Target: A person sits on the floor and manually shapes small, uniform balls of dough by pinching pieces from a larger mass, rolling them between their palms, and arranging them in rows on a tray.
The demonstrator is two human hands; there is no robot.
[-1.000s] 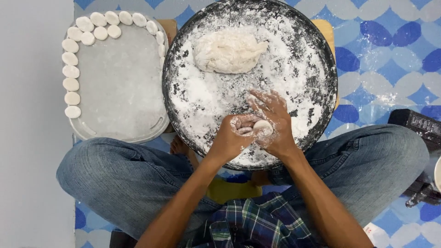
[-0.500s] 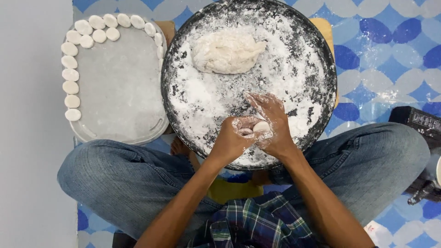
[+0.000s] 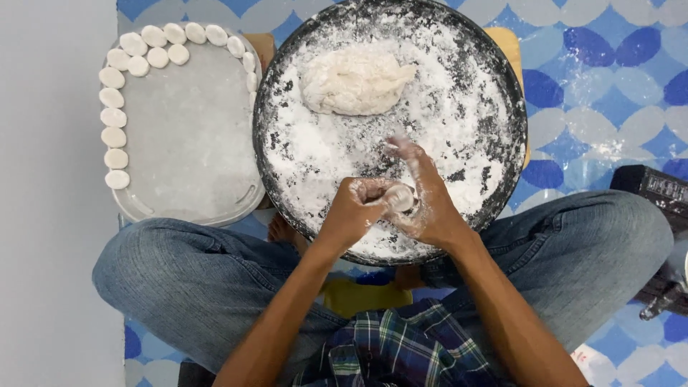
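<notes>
A round black pan (image 3: 502, 93) dusted with white flour lies in front of me, with a big lump of dough (image 3: 355, 82) at its far side. Over the pan's near edge, my left hand (image 3: 355, 211) and my right hand (image 3: 423, 197) press together around a small dough ball (image 3: 401, 197). The left hand is curled in a fist against the ball. My right hand's fingers are spread and floury, cupping the ball from the right.
A pale grey tray (image 3: 193, 143) stands left of the pan, with several flat white dough discs (image 3: 115, 118) lined along its left and far rims. My knees in jeans flank the pan. A black object (image 3: 656, 190) lies at the right on the blue patterned mat.
My hands have stayed over the pan's near edge, turning the small dough ball between them. The right fingers have shifted and spread more.
</notes>
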